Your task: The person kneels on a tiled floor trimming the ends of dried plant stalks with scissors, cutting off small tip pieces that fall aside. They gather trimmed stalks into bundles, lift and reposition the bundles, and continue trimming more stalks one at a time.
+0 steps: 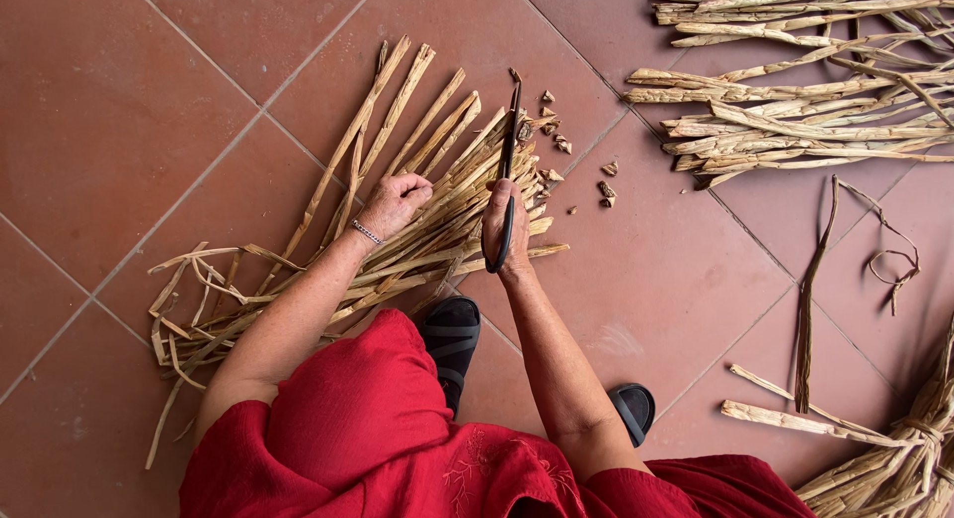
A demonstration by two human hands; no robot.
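A fan of dry tan plant strips [328,230] lies on the red tiled floor in front of me. My left hand [395,202] is closed in a fist on several of the strips near the middle of the bundle. My right hand [502,225] grips black-handled scissors [510,150], whose blades point away from me toward the strip ends. Small cut-off bits [556,141] are scattered just beyond the blade tips.
Stacks of similar dry strips [795,91] lie at the top right, a tied bundle [894,458] at the bottom right, and a loose strand [810,290] between them. My red garment [378,429] and black sandals [452,344] are at the bottom.
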